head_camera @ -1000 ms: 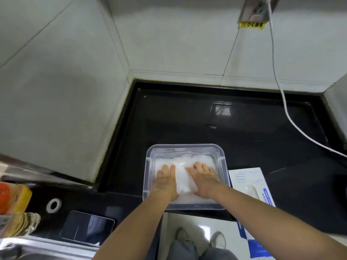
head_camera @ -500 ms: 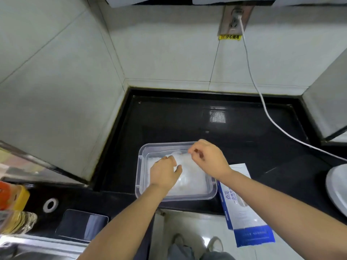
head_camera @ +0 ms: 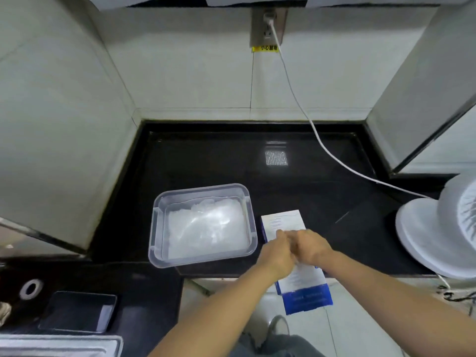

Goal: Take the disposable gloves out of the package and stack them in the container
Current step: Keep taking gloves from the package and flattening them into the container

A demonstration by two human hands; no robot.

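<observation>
left hand (head_camera: 277,253), right hand (head_camera: 310,247) at package (head_camera: 283,220); gloves (head_camera: 206,229) in container (head_camera: 155,229)

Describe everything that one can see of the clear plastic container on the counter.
The container is a rectangular tub of clear, slightly milky plastic with rounded corners and a wide rim, without lid. It stands upright, turned a little, near the front edge of the black counter. A crumpled layer of translucent gloves lies inside. The package lies just right of it. Neither the left hand nor the right hand touches it.
</observation>
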